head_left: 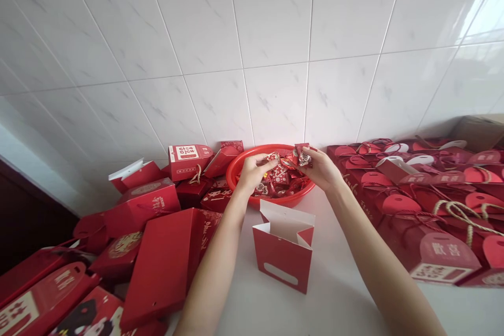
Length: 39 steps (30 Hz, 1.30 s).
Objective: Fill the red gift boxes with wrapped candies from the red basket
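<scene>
Both hands are over a red plastic basket point(289, 200) that holds several small red candy packets point(277, 178). My right hand point(323, 168) is closed on a dark red candy packet point(303, 156), pinched between thumb and fingers above the basket's right side. My left hand point(254, 170) has its thumb and fingers brought together on a red and white packet point(272, 157) at the basket's left part. In front of the basket, between my forearms, a red gift box point(281, 260) stands upright with its top open and white inside.
Left of my arms lies a loose heap of red gift boxes point(169, 257), some tilted. Closed red boxes with cord handles point(429, 236) stand in rows at the right. A brown carton point(478, 134) is at the far right, and a tiled wall point(275, 100) rises behind.
</scene>
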### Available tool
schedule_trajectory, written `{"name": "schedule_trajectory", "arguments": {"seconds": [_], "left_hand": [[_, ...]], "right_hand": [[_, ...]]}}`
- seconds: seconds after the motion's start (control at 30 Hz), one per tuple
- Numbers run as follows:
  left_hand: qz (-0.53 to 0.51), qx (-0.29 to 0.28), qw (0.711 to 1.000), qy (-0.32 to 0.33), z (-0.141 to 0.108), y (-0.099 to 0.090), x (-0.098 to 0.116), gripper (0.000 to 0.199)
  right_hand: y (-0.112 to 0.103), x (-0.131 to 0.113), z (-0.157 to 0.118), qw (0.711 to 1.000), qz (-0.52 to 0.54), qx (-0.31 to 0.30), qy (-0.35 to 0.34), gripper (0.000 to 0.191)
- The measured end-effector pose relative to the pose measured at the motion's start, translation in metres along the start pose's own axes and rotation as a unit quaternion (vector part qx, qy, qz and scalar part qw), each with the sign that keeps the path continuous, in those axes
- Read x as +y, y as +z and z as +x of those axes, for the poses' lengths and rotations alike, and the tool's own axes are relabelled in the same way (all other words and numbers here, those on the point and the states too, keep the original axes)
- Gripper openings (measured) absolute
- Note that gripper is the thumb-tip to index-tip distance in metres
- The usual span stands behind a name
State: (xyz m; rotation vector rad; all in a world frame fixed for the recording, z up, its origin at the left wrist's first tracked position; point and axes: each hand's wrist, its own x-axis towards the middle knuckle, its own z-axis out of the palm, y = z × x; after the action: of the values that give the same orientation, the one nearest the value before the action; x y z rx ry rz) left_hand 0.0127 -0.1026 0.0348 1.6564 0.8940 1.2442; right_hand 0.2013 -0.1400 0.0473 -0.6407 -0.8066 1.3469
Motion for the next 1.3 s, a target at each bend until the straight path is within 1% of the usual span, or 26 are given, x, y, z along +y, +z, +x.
{"name": "schedule_trajectory", "arguments": {"seconds": [0.13, 0.23, 0.3, 0.37, 0.43, 0.47, 0.5, 0.53, 0.57, 0.6, 0.67, 0.7, 0.73, 0.77, 0.8, 0.9, 1.0, 1.1, 1.2, 1.3], "left_hand": [[-0.079, 0.038, 0.996, 0.016, -0.009, 0.006, 0.021, 0.042], [-0.106, 0.036, 0.993, 0.022, -0.015, 0.011, 0.032, 0.044], [-0.101, 0.031, 0.994, 0.022, -0.019, 0.013, 0.037, 0.043], [-0.085, 0.041, 0.995, 0.026, -0.024, 0.010, 0.042, 0.045], [-0.053, 0.047, 0.997, 0.040, -0.032, 0.002, 0.053, 0.047], [-0.029, 0.036, 0.998, 0.051, -0.037, -0.003, 0.059, 0.044], [0.003, 0.009, 0.998, 0.063, -0.043, -0.010, 0.067, 0.037], [0.043, -0.032, 0.996, 0.074, -0.050, -0.017, 0.076, 0.027], [0.091, -0.088, 0.989, 0.075, -0.056, -0.023, 0.084, 0.018], [0.134, -0.148, 0.978, 0.064, -0.062, -0.029, 0.091, 0.014], [0.184, -0.259, 0.947, 0.040, -0.070, -0.035, 0.099, 0.011], [0.194, -0.297, 0.935, 0.031, -0.072, -0.035, 0.099, 0.007], [0.200, -0.318, 0.926, 0.026, -0.073, -0.033, 0.098, 0.005], [0.208, -0.323, 0.923, 0.021, -0.072, -0.031, 0.095, 0.008], [0.222, -0.315, 0.923, 0.012, -0.070, -0.028, 0.091, 0.012], [0.291, -0.270, 0.918, -0.018, -0.064, -0.021, 0.079, 0.023], [0.332, -0.243, 0.911, -0.034, -0.060, -0.021, 0.072, 0.033], [0.322, -0.238, 0.915, -0.045, -0.058, -0.023, 0.069, 0.044], [0.303, -0.246, 0.920, -0.033, -0.057, -0.024, 0.068, 0.040], [0.315, -0.246, 0.916, -0.024, -0.056, -0.023, 0.069, 0.033]], "right_hand": [[0.015, -0.008, -0.016, 0.998, -0.046, -0.042, -0.004, 0.026], [0.026, -0.011, -0.028, 0.996, -0.062, -0.058, -0.017, 0.029], [0.031, -0.013, -0.034, 0.995, -0.073, -0.058, -0.031, 0.032], [0.034, -0.017, -0.039, 0.993, -0.093, -0.060, -0.049, 0.033], [0.035, -0.022, -0.044, 0.988, -0.118, -0.068, -0.076, 0.033], [0.035, -0.027, -0.047, 0.985, -0.129, -0.071, -0.092, 0.031], [0.035, -0.031, -0.051, 0.982, -0.138, -0.073, -0.108, 0.030], [0.034, -0.037, -0.055, 0.979, -0.146, -0.075, -0.123, 0.027], [0.034, -0.043, -0.059, 0.976, -0.156, -0.079, -0.133, 0.026], [0.033, -0.049, -0.064, 0.972, -0.167, -0.084, -0.141, 0.024], [0.032, -0.060, -0.074, 0.963, -0.202, -0.105, -0.145, 0.023], [0.032, -0.064, -0.078, 0.956, -0.225, -0.120, -0.144, 0.023], [0.032, -0.068, -0.083, 0.948, -0.250, -0.137, -0.141, 0.022], [0.033, -0.070, -0.087, 0.938, -0.276, -0.155, -0.138, 0.021], [0.034, -0.072, -0.090, 0.927, -0.304, -0.175, -0.132, 0.020], [0.036, -0.074, -0.096, 0.889, -0.382, -0.223, -0.117, 0.015], [0.037, -0.069, -0.095, 0.861, -0.430, -0.245, -0.114, 0.014], [0.035, -0.059, -0.087, 0.841, -0.462, -0.262, -0.107, 0.014], [0.033, -0.047, -0.079, 0.819, -0.497, -0.270, -0.100, 0.013], [0.033, -0.039, -0.075, 0.800, -0.524, -0.270, -0.110, 0.015]]}}
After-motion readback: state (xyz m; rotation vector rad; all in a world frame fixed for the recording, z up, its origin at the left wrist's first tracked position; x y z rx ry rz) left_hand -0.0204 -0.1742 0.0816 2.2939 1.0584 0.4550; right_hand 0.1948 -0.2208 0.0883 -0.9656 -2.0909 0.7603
